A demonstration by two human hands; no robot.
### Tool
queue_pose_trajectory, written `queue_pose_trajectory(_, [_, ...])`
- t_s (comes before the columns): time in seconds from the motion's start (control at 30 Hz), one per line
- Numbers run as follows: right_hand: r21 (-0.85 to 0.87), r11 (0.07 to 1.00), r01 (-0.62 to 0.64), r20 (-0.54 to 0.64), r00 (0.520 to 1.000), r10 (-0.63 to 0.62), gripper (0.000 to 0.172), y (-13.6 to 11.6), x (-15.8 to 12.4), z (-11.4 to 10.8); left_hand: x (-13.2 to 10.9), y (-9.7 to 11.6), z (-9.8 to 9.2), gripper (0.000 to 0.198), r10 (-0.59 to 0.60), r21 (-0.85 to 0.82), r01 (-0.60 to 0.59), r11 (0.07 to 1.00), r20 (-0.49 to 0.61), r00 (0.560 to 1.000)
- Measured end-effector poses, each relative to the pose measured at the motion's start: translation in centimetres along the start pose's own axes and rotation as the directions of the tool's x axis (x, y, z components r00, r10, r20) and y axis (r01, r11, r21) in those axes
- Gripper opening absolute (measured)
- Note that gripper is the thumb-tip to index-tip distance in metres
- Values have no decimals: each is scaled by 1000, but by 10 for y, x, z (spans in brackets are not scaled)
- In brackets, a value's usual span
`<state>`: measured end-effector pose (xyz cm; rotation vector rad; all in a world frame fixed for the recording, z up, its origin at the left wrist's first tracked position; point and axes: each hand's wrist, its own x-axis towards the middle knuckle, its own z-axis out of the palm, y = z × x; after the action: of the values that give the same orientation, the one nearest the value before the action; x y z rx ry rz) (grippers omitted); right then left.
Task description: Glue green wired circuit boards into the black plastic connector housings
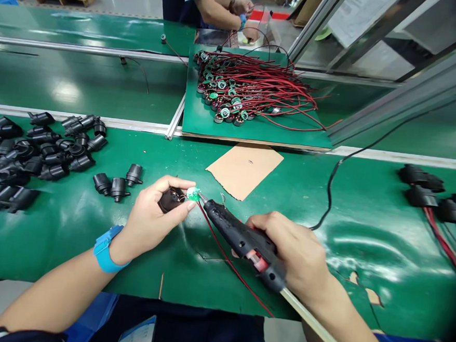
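My left hand (pixel 152 218) is closed around a small black plastic housing (pixel 170 199), with a round green circuit board (pixel 193 193) at its mouth pinched by thumb and forefinger. Red and black wires (pixel 225 259) trail from the board toward me. My right hand (pixel 292 251) grips a black hot glue gun (pixel 242 240), a glue stick (pixel 318 326) sticking out of its back. The gun's metal nozzle touches the green board. A blue wristband (pixel 105 248) sits on my left wrist.
Many black housings (pixel 26 151) lie at the left, three loose ones (pixel 117 184) nearer. A green tray (pixel 254 128) holds wired boards (pixel 233 93). A cardboard piece (pixel 243 169) lies ahead. Finished wired housings (pixel 433 193) sit right. The gun's black cable (pixel 332 183) crosses the mat. Another person (pixel 208 5) works opposite.
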<state>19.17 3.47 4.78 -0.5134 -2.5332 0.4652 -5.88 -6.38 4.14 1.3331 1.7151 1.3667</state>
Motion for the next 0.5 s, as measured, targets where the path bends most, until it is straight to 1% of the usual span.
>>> queue_pose_trajectory(0.1, [-134,990,47,13,999,-45,23,0,3,-2,1,1,-1,22,-47,-51,48,998,14,999])
queue_pose_trajectory(0.2, [-256,959,125,-11,991,-132,23,-1,6,-3,2,3,-1,21,-101,-57,103,993,34,994])
queue_pose_trajectory(0.27, [-330,925,186,-3,980,-198,28,-1,7,-4,2,5,0,20,-112,-48,114,992,36,993])
queue_pose_trajectory(0.3, [-369,907,205,13,977,-215,31,-1,7,-4,2,6,0,20,-100,-38,101,994,29,995])
queue_pose_trajectory(0.33, [-411,887,212,36,976,-216,33,0,7,-6,1,6,0,20,-76,-23,77,997,24,997])
queue_pose_trajectory(0.4, [-491,852,181,73,983,-167,35,5,7,-10,-2,7,-1,20,-8,16,8,1000,18,1000])
queue_pose_trajectory(0.5, [-522,852,40,36,999,-25,32,26,5,-17,-5,8,-4,21,71,64,-73,995,24,997])
